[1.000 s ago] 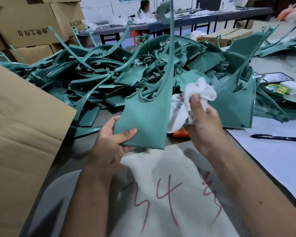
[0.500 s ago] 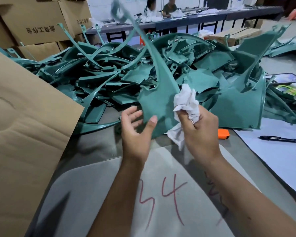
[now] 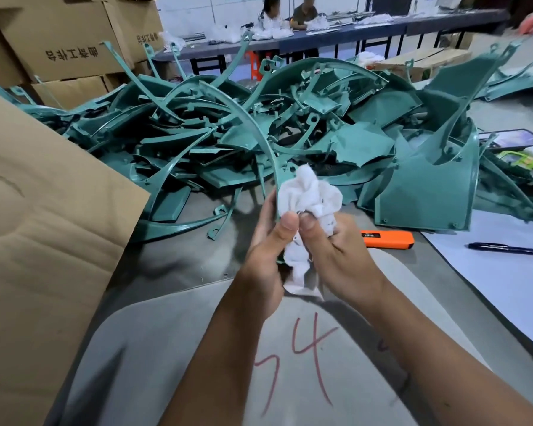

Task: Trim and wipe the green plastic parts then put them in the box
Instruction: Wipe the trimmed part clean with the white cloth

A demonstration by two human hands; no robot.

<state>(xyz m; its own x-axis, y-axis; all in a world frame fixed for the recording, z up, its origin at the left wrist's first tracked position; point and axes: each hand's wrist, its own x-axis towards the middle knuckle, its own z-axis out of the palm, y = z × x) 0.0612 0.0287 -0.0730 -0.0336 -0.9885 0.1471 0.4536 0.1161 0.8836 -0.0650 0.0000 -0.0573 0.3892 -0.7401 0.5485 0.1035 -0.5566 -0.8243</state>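
I am holding one green plastic part [image 3: 246, 124] edge-on between my two hands, low over the grey mat [image 3: 173, 333] with the red numbers on it. My left hand [image 3: 266, 253] is gripping the part's broad lower end, fingers curled round its far face and thumb pressing on the near side. My right hand [image 3: 336, 256] is pinching the white cloth [image 3: 305, 195], thumb pressed into it beside my left thumb, and the cloth is wrapping over the part's edge, so most of the wide end is hidden from me.

What matters now is how the part is lying: its long axis is running up and away from my fingers, the thin curved arm arcing leftward over the pile of green parts [image 3: 290, 133] beyond. The cloth is sitting at the near, wide end, so I judge the wiping stroke should travel outward along that arm while my left hand is keeping the base steady. My right hand is the nearer one for that stroke.

The cardboard box [image 3: 43, 226] is standing open at my left, closest to my left hand, so the finished part should go that way. The orange cutter [image 3: 386, 238] is lying on the table just right of my right hand, and a pen [image 3: 511, 249] is lying farther right
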